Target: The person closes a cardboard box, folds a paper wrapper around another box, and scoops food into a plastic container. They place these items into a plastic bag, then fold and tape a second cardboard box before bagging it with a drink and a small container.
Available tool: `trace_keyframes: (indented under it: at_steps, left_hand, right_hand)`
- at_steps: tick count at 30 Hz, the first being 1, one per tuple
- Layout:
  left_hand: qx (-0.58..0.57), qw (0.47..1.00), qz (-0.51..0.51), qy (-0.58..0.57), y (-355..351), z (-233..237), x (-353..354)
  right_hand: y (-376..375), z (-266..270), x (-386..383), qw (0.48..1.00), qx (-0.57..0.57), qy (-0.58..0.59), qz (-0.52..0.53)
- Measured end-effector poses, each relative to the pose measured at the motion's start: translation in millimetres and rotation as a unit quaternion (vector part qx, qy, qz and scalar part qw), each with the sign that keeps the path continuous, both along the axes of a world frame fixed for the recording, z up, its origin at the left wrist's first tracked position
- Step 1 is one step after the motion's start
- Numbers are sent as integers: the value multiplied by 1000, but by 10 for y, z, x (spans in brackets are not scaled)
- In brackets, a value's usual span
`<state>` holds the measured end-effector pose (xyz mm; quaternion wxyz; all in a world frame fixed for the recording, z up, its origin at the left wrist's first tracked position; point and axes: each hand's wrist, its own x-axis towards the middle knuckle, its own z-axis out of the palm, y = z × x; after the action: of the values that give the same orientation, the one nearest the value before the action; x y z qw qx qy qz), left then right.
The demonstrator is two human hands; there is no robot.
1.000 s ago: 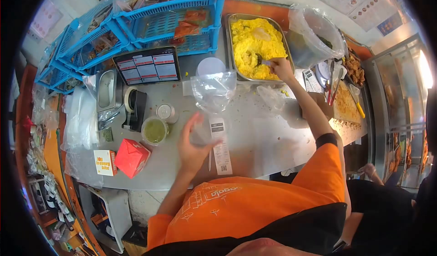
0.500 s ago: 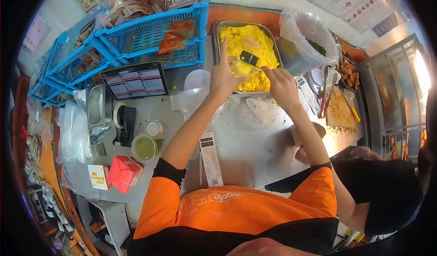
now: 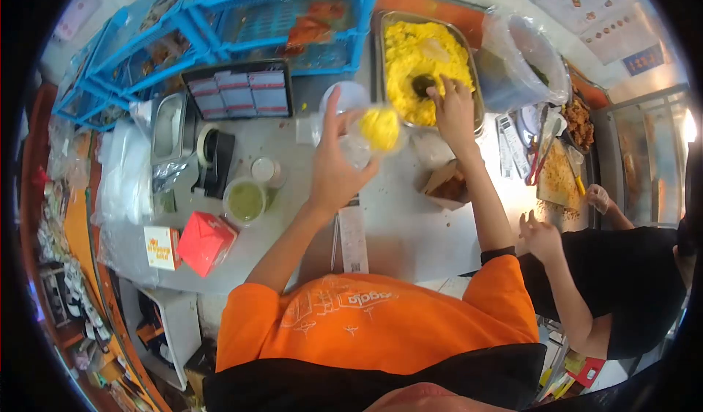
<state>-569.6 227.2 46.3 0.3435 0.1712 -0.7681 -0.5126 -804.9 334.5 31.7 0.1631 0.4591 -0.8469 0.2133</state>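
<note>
Grey and cluttered, the counter (image 3: pixel 410 229) runs across a cramped food stall, with blue crates (image 3: pixel 293 16) of packets stacked along its 12 o'clock edge and menu sheets on the wall behind. A tablet (image 3: pixel 238 90) leans against the crates. At 9 o'clock sit a tape dispenser (image 3: pixel 216 159), a cup of green sauce (image 3: pixel 245 201) and a red box (image 3: pixel 206 241). A metal tray (image 3: pixel 381 53) heaped with yellow rice (image 3: pixel 428 42) stands at 1 o'clock, beside a bag-lined tub (image 3: pixel 523 60). A co-worker in black stands at 3 o'clock, one hand (image 3: pixel 540 236) near a crumb-strewn cutting board (image 3: pixel 560 174).

The left hand (image 3: pixel 333 174) holds a clear container (image 3: pixel 370 134) up over the counter, just at 7 o'clock of the tray. Its fingers curl round the clear wall while the forefinger sticks straight up. A lump of yellow rice sits in the container's top. The right hand (image 3: pixel 454 112) reaches into the tray, fingers bunched together on a dark scoop (image 3: pixel 422 84) sunk in the rice.

The container looks soft and is gripped low, so the rice could tip out over its lip, the more so if the hand tilts or squeezes. A heaped scoop crossing the gap from the tray would likely shed grains onto the counter. The right forearm passes just over an open brown box (image 3: pixel 443 183) and could knock it. A paper slip (image 3: pixel 353 240) under the left arm could catch stray rice or be swept off.
</note>
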Motion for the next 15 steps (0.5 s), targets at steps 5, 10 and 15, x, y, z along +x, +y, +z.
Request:
trace_keyframes:
  at_steps: [5, 10, 15]
  left_hand:
    - [70, 981, 30, -180, 509, -125, 1710]
    - [188, 971, 80, -123, 624, -991, 2426]
    - [8, 968, 140, -208, 574, -707, 2494]
  right_hand:
    - [103, 99, 1299, 929, -6, -319, 189]
    - [-16, -764, 2312, 939, 97, -170, 283]
    - [-126, -548, 2418, 934, 136, -242, 227]
